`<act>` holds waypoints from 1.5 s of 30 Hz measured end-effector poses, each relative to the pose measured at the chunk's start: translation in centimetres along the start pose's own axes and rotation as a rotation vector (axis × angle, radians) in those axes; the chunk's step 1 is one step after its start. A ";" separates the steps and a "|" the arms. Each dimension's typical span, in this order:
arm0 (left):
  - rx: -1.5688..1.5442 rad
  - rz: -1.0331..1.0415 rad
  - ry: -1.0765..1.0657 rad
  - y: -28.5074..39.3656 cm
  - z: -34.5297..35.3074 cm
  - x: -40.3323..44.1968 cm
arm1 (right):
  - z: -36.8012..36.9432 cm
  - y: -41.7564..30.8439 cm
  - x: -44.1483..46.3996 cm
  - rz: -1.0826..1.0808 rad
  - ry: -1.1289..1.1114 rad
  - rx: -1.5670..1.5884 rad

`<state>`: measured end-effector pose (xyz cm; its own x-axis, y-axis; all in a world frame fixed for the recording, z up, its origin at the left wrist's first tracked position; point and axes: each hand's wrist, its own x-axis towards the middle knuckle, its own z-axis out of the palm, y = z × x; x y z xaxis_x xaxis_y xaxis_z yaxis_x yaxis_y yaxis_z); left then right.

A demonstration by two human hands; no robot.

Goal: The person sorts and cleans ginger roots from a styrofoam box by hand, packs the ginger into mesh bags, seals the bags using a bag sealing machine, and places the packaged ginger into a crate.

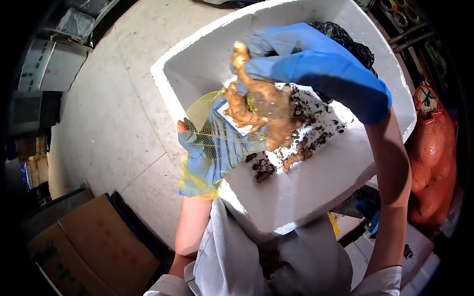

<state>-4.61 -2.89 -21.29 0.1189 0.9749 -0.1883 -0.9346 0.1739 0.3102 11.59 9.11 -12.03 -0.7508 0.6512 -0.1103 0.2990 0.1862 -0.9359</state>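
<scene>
My right hand point(296, 66), in a blue glove, is closed on a large knobbly piece of ginger root point(261, 93) above a white foam box point(173, 79). Yellow netting point(202, 135) covers my left hand point(210, 150), which wears a blue-grey glove and sits at the box's left edge, next to the ginger. A white label with a blue border shows between that hand and the root. What the left fingers do under the net is unclear. Below the ginger, a smaller root piece point(297, 158) lies among dark soil crumbs on the box floor.
A black plastic bag point(345, 44) is bunched in the box's upper right part. Right of the box stands a red mesh sack point(429, 163). Cardboard boxes point(98, 237) are at the lower left, and a white carton point(54, 64) is at the upper left.
</scene>
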 end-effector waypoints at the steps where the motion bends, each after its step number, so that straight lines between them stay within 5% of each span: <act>1: 0.012 -0.003 0.012 0.0 -0.1 -0.1 | 1.2 0.0 1.1 0.007 0.040 -0.067; 5: -0.100 -0.008 0.177 0.0 -0.9 0.0 | 6.1 3.7 3.6 -0.208 0.161 -0.135; 8: 0.028 -0.022 0.148 0.2 -0.5 -0.3 | 6.3 3.2 3.1 -0.153 0.285 -0.162; 10: -0.160 -0.005 0.176 -0.4 0.5 0.0 | 4.2 4.6 2.9 -0.095 0.371 0.313; 12: -0.037 -0.014 0.075 -0.2 0.5 0.2 | 1.3 6.6 1.4 -0.032 0.466 -0.020; 16: 0.049 -0.059 -0.050 -0.1 0.4 0.9 | 3.8 5.7 -1.8 -0.007 0.441 0.067; 18: -0.019 -0.031 0.068 -0.3 0.1 0.9 | 5.6 5.6 -1.8 -0.284 0.497 -0.298; 21: 0.196 0.005 0.039 -0.6 0.3 1.0 | 7.7 4.8 -1.1 -0.371 0.449 -0.576; 29: 0.276 -0.012 0.095 -0.6 0.7 1.1 | 9.9 6.4 -0.3 -0.249 0.504 -0.518; 31: 0.269 -0.084 0.190 -0.5 0.0 1.2 | 10.1 7.4 0.3 -0.236 0.641 0.137; 33: 0.267 -0.064 0.158 -0.8 0.1 1.4 | 8.5 8.1 -0.2 -0.158 0.601 0.113; 35: 0.227 -0.045 0.108 -0.9 0.1 1.5 | 6.7 6.7 -0.8 0.134 0.488 0.454; 38: 0.198 -0.030 0.116 -0.9 0.4 1.4 | 6.6 9.4 -1.0 0.117 0.621 0.141; 40: 0.191 -0.027 0.102 -0.9 0.2 1.5 | 7.7 10.6 -0.8 -0.146 0.685 0.116; 43: 0.143 -0.024 0.103 -0.9 0.0 1.6 | 8.1 10.8 -0.5 -0.052 0.825 0.608; 45: 0.165 -0.015 0.006 -0.8 -0.4 1.8 | 7.1 7.9 -1.1 0.080 0.532 0.747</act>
<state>-3.81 -1.37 -22.25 0.1301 0.9712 -0.1994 -0.8649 0.2095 0.4561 10.60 4.62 -21.69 -0.3194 0.9285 -0.1892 -0.2582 -0.2774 -0.9254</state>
